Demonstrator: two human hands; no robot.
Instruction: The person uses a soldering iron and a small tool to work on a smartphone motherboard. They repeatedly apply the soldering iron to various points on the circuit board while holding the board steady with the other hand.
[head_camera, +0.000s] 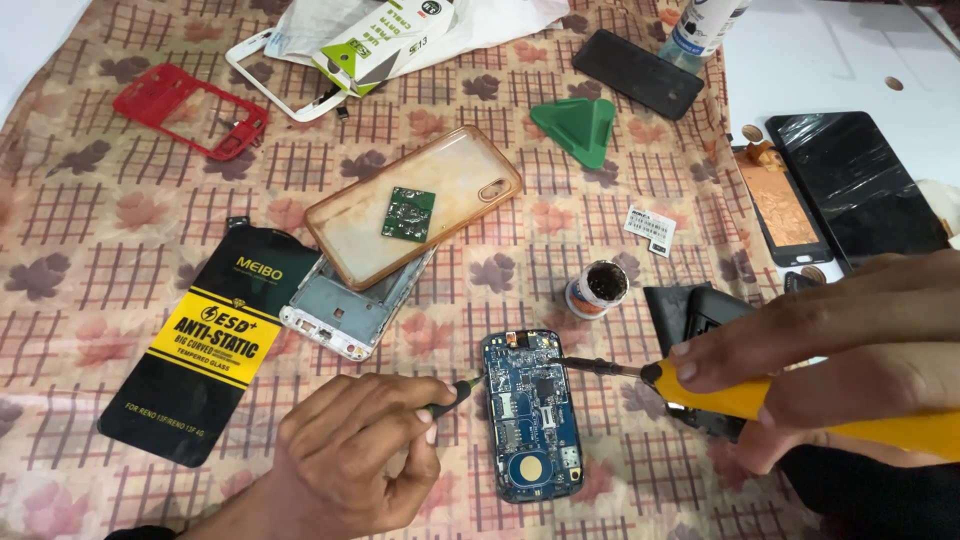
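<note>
Circuit board (532, 415): blue, phone-shaped, lying flat on the table, long axis roughly upright in view, round gold pad near its lower end.
Soldering iron (760, 400): yellow handle, dark tip touching board's upper right edge.
Screwdriver (452, 397): dark, thin, tip at board's left edge.

A red phone frame (190, 110) lies at the upper left of the patterned cloth (90, 240), near a white frame (262, 75). A black-and-yellow packet (205, 345) sits beside a silver frame (350, 305), which a clear case (415, 205) overlaps; a small green board (408, 213) rests in the case. A green wedge (578, 128), a small pot (598, 288) and two dark screens (825, 190) lie farther right.
</note>
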